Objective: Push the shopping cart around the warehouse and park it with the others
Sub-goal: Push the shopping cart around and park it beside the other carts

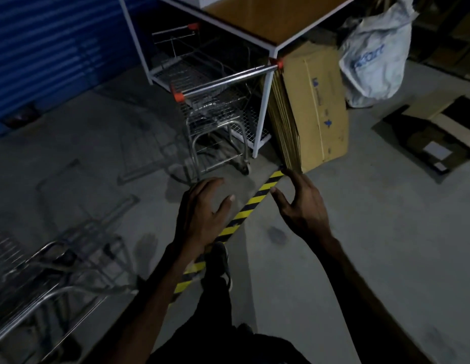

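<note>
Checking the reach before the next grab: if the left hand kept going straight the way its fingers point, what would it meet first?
Probably the cart, at its lower frame or rear wheel, well below the handle. The left hand holds nothing; only bare floor shows between. Depth is unclear.

dim rm, concrete floor (360,232), blue shutter (44,48)

It is dim in here, the concrete floor (333,219) grey and murky. What light there is falls from above onto the bench (275,19) top and the white sack (373,56), the brightest spots. Both hands (202,206) read dark with little detail. The carts at lower left (44,271) smear with motion blur. Straight bench legs bow outward toward the edges, and the corners fall off into near black.
</note>
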